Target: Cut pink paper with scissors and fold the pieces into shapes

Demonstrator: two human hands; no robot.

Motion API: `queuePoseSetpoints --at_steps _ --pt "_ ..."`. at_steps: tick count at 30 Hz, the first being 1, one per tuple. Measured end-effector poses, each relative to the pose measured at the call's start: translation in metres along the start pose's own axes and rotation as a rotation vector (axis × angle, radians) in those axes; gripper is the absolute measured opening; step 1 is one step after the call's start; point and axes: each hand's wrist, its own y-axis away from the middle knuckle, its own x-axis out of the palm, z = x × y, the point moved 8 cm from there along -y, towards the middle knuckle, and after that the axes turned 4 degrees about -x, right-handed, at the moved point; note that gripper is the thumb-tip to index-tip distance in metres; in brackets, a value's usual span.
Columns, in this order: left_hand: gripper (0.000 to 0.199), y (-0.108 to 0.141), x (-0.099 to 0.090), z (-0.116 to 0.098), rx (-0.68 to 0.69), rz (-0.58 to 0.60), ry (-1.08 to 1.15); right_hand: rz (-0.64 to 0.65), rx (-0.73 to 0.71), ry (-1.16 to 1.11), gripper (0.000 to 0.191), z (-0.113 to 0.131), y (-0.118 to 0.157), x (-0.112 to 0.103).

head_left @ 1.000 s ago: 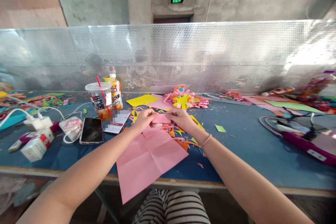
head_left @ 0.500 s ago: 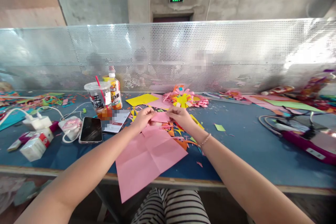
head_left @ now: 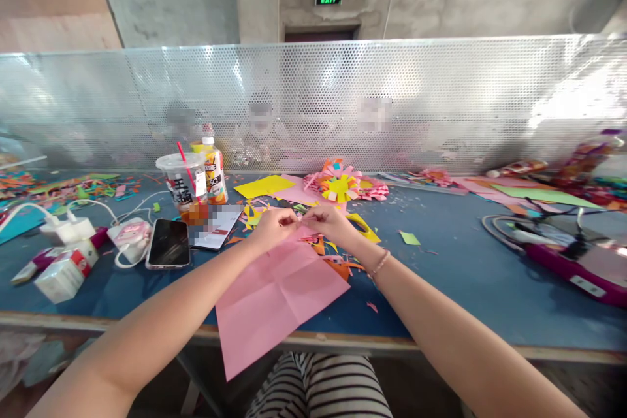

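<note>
Well, the left hand [head_left: 274,228] and the right hand [head_left: 330,223] meet over the middle of the blue table [head_left: 441,287], thumbs and fingertips pinching a small pink paper [head_left: 305,231] between them, mostly hidden by the fingers. Just on the near side lies a large creased pink sheet [head_left: 281,294], one corner hanging over the table's near edge. Beyond the hands I see a yellow paper flower [head_left: 340,189]; off to the left are a phone [head_left: 169,243] and a lidded cup [head_left: 182,184], and to the right a green scrap [head_left: 409,238].
</note>
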Motion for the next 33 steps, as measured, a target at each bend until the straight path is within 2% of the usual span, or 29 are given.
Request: queuePoseSetpoints --at_steps 2,6,10,14,20,23,26,29,33 --pt "0.016 0.000 -0.002 0.002 -0.037 -0.013 0.046 -0.020 0.064 -0.115 0.016 0.000 0.001 0.000" --pt "0.015 -0.001 -0.009 0.019 -0.194 -0.097 0.341 -0.042 0.186 -0.413 0.019 -0.001 0.004 0.005" --pt "0.016 -0.001 -0.011 0.030 -0.278 -0.162 0.509 -0.059 0.240 -0.438 0.017 -0.005 0.005 0.009" --pt "0.016 -0.001 -0.009 0.033 -0.301 -0.152 0.434 -0.094 0.254 -0.382 0.015 -0.009 0.005 0.008" --pt "0.015 -0.003 -0.018 0.024 -0.177 -0.213 0.198 -0.127 0.274 -0.286 0.015 -0.010 0.003 0.003" --pt "0.015 -0.002 -0.014 0.015 -0.121 -0.169 0.138 -0.133 0.279 -0.233 0.018 -0.010 0.004 0.001" --pt "0.019 0.001 -0.005 0.003 -0.080 -0.097 0.153 -0.121 0.251 -0.234 0.021 -0.007 0.004 0.000" --pt "0.028 0.003 0.007 -0.002 -0.083 0.024 0.233 -0.138 0.217 -0.210 0.024 -0.005 0.003 -0.002" --pt "0.024 0.002 0.007 0.009 -0.173 0.004 0.326 -0.107 0.193 -0.219 0.023 -0.004 0.001 0.000"
